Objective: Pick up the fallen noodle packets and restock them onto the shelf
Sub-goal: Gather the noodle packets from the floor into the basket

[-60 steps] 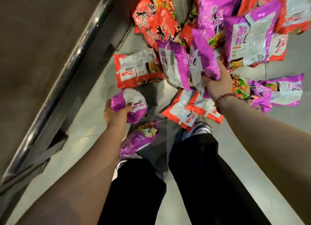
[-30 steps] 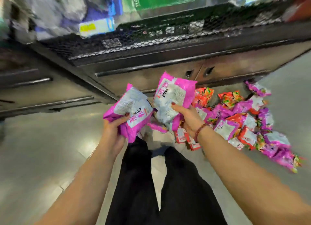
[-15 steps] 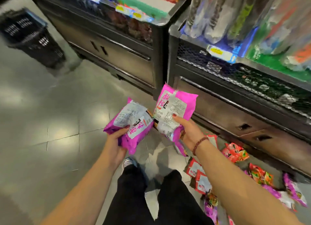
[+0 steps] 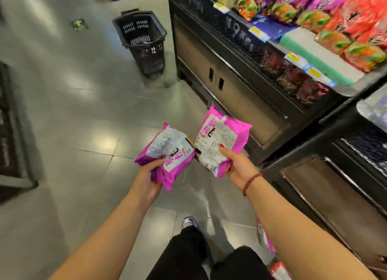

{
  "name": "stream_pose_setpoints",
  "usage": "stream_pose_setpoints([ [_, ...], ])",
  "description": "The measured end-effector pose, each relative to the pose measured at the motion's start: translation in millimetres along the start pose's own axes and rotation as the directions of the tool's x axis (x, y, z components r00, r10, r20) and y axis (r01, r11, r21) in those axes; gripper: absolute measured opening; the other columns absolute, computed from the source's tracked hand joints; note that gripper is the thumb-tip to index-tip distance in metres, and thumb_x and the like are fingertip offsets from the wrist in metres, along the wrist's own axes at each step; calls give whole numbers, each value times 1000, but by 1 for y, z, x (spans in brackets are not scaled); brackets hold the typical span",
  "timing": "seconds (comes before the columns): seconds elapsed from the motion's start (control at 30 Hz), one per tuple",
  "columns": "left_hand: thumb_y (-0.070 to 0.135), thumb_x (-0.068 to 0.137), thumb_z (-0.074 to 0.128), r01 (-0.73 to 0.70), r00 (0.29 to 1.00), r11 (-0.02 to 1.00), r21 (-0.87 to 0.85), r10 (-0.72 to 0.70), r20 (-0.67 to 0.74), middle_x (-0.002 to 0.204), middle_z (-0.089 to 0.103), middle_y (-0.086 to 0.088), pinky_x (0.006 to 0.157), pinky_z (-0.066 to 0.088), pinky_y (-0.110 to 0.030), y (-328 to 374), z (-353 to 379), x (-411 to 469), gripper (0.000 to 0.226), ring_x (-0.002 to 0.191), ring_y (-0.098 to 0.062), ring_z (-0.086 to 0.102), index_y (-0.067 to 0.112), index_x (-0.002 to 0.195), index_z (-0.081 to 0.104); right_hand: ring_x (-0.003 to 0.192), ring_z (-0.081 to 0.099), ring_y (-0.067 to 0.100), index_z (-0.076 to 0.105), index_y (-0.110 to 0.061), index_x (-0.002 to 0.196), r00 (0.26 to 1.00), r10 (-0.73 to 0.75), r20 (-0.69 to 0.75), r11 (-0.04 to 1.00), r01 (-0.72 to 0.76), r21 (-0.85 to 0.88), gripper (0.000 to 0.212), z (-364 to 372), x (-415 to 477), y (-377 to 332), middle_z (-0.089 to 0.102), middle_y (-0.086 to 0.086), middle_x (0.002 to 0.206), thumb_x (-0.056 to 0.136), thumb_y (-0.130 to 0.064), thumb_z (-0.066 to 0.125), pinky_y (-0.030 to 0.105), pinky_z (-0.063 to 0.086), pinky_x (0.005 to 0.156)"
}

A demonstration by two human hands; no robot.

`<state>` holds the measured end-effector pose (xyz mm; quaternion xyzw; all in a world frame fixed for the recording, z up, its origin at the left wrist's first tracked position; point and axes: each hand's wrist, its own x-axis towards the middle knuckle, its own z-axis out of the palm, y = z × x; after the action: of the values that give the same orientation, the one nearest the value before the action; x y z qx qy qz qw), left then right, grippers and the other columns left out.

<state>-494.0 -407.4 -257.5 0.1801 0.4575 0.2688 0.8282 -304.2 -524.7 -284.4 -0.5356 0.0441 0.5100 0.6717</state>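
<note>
A black shopping basket (image 4: 144,38) stands on the grey tiled floor (image 4: 83,112), by the left end of the shelving. My left hand (image 4: 146,179) grips a purple noodle packet (image 4: 169,156) — thumb on its printed face, fingers curled underneath. Just beside it, a second purple noodle packet (image 4: 222,141) sits clamped in my right hand (image 4: 238,166), thumb pressed on top, with a bead bracelet (image 4: 250,183) on that wrist. Both packets hang in the air in front of the dark shelf (image 4: 240,97), whose upper tier carries rows of purple and red stocked packets (image 4: 356,17). Low at the right, by my leg, fallen packets (image 4: 266,242) lie on the tiles.
</note>
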Motion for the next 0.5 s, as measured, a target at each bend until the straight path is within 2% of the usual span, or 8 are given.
stream_pose_setpoints([
  [0.1, -9, 89, 49, -52, 998, 999, 4, 52, -21, 88, 76, -6, 75, 60, -40, 37, -6, 17, 30, 82, -23, 73, 12, 107, 60, 94, 68, 15, 58, -15, 120, 1000, -19, 23, 998, 20, -59, 32, 44, 23, -9, 71, 0, 106, 90, -4, 59, 35, 57, 83],
  [0.23, -10, 89, 49, -83, 996, 994, -78, 79, -49, 86, 76, -6, 81, 55, -45, 74, -7, 39, 29, 94, -27, 67, 12, 102, 62, 97, 68, 17, 56, -12, 123, 999, 9, 31, 996, -6, -93, 33, 88, 58, -21, 68, 4, 114, 91, -3, 57, 34, 57, 80],
  [0.4, -12, 89, 50, -127, 987, 985, -116, 114, -111, 78, 76, -4, 77, 55, -41, 118, -6, 82, 28, 77, -21, 72, 12, 98, 62, 103, 66, 21, 56, -16, 122, 995, 67, 70, 978, -52, -203, 34, 140, 117, -40, 69, 5, 115, 90, -7, 61, 38, 56, 81],
  [0.5, -10, 89, 50, -164, 976, 978, -129, 143, -163, 77, 76, -3, 74, 57, -39, 148, -7, 119, 27, 81, -23, 70, 13, 98, 61, 100, 68, 20, 58, -17, 120, 990, 100, 103, 971, -75, -225, 32, 178, 165, -47, 71, 4, 111, 90, -7, 62, 37, 56, 79],
])
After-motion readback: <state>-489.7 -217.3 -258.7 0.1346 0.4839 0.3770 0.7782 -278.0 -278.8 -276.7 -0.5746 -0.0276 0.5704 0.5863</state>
